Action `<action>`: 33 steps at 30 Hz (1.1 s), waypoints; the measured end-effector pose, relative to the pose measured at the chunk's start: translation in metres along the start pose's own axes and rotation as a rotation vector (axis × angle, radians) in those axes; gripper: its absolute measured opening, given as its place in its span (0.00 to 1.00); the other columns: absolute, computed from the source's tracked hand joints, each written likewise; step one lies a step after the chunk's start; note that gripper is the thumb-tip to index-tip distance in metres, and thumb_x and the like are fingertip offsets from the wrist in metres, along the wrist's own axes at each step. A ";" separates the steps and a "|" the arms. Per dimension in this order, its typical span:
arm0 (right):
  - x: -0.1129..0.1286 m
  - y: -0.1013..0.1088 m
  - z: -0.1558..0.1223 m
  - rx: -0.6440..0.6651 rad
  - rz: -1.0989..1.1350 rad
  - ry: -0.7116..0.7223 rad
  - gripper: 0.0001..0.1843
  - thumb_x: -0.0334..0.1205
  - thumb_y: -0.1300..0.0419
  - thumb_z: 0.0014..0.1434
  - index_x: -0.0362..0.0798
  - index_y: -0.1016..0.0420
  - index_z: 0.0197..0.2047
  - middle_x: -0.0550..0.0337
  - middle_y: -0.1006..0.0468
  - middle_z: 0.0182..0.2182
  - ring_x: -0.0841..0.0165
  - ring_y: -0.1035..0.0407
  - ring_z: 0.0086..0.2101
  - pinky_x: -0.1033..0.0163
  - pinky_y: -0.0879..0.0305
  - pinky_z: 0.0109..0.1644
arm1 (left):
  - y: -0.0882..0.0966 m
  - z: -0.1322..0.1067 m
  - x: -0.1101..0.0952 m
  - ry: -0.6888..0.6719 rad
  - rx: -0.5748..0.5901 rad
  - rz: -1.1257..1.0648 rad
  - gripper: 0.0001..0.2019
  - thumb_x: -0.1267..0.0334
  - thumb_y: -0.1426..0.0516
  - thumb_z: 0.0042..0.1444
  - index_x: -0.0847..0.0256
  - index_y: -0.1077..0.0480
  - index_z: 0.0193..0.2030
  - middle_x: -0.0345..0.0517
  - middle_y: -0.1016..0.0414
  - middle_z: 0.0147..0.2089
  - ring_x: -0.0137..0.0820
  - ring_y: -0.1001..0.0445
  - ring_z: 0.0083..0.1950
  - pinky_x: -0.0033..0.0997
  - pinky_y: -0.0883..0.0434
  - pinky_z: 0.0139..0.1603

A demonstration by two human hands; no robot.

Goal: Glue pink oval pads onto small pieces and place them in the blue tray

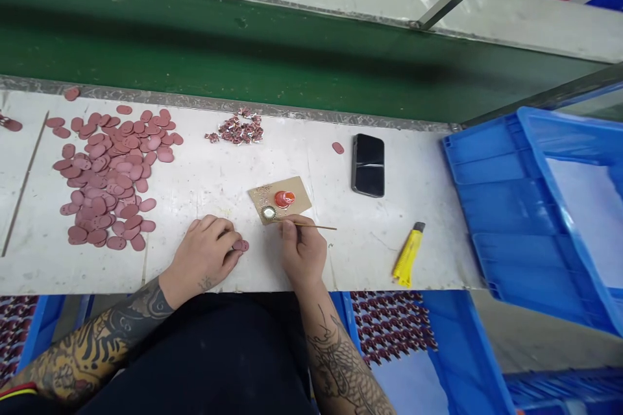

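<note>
The left hand has fingers clamped on a flat dull-pink oval piece, near on the white surface; the right hand's fingers pinch a thin brown stick by the tan rectangular cardboard; best keep the oval flat, the pinch light and steady.

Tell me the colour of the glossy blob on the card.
The blob is orange-red; the head view, the only one, shows it.

Factory workshop, long workbench, blue plastic crates
</note>
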State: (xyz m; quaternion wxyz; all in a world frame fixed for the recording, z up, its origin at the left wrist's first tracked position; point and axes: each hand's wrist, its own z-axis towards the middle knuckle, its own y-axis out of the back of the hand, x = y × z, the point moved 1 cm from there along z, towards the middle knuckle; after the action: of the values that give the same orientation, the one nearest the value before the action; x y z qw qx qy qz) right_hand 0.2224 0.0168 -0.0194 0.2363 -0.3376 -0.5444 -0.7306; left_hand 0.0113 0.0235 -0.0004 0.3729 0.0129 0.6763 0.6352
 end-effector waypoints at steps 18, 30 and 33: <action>-0.001 0.009 -0.009 -0.042 0.139 -0.083 0.11 0.46 0.45 0.69 0.49 0.26 0.40 0.60 0.21 0.29 0.67 0.26 0.29 0.61 0.30 0.36 | 0.001 0.002 -0.002 0.000 0.021 0.008 0.07 0.60 0.45 0.66 0.56 0.26 0.42 0.45 0.27 0.44 0.38 0.32 0.47 0.42 0.37 0.43; -0.022 0.015 0.012 -0.086 -0.028 -0.110 0.13 0.47 0.44 0.67 0.48 0.23 0.41 0.58 0.20 0.31 0.65 0.26 0.30 0.59 0.31 0.37 | -0.002 0.003 0.001 -0.022 -0.001 0.023 0.08 0.59 0.45 0.66 0.56 0.26 0.41 0.45 0.26 0.45 0.38 0.32 0.47 0.42 0.37 0.42; -0.016 0.017 0.001 -0.094 0.109 -0.128 0.12 0.47 0.45 0.68 0.49 0.24 0.41 0.59 0.21 0.31 0.65 0.26 0.32 0.60 0.30 0.38 | -0.002 0.003 0.001 -0.022 -0.003 0.022 0.08 0.59 0.46 0.66 0.56 0.26 0.41 0.45 0.26 0.44 0.38 0.32 0.46 0.41 0.37 0.42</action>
State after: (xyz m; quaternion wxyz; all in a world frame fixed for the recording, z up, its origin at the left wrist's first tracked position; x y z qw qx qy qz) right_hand 0.2452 0.0129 -0.0204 0.2243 -0.4233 -0.5043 -0.7184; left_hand 0.0131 0.0262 -0.0019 0.3734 0.0268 0.6709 0.6400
